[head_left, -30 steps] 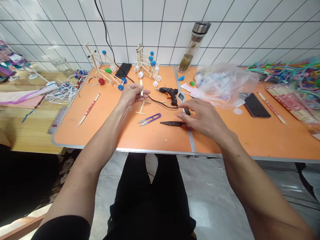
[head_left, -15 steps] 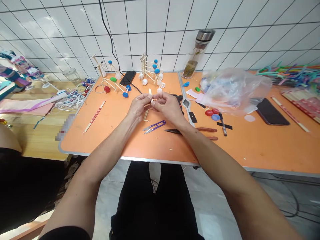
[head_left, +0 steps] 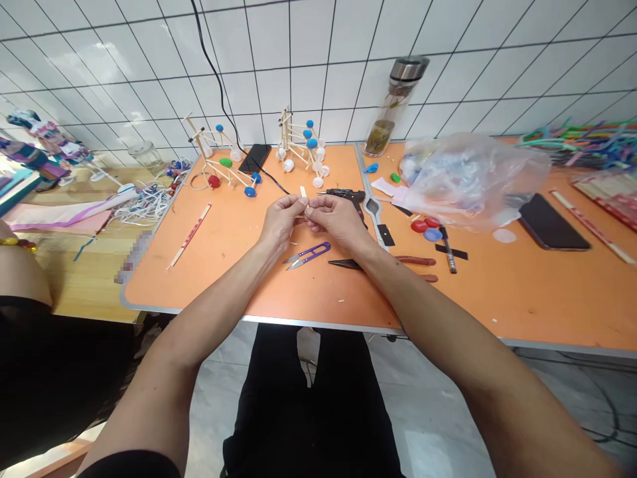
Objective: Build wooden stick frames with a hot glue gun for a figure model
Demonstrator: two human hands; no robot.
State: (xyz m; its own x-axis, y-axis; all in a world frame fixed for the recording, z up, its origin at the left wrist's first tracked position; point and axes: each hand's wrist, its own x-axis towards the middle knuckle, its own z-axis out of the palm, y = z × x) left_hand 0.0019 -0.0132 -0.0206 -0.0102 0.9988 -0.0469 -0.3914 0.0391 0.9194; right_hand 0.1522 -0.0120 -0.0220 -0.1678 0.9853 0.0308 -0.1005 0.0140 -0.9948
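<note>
Over the middle of the orange table, my left hand [head_left: 281,219] and my right hand [head_left: 332,216] meet at the fingertips. Both are closed in a pinch on a short pale wooden stick [head_left: 303,192], whose upper end sticks up between them; its lower part is hidden by the fingers. Just below the hands lie purple thread snips [head_left: 313,252], blades to the left. Pliers [head_left: 415,261] with reddish-brown handles lie partly under my right forearm. Behind my right hand is a black glue gun [head_left: 346,194], partly covered.
Two stick frames with coloured caps [head_left: 226,162] [head_left: 303,143] stand at the back. A glass bottle [head_left: 393,109], a plastic bag [head_left: 472,176], a phone [head_left: 555,222] and a marker [head_left: 448,251] are on the right. A wrapped chopstick [head_left: 190,236] lies left. Another person's leg [head_left: 22,275] shows far left.
My fingertips have drawn closer together around the stick, and less of it shows above and below them. The view has shifted slightly; the tools on the table stay put.
</note>
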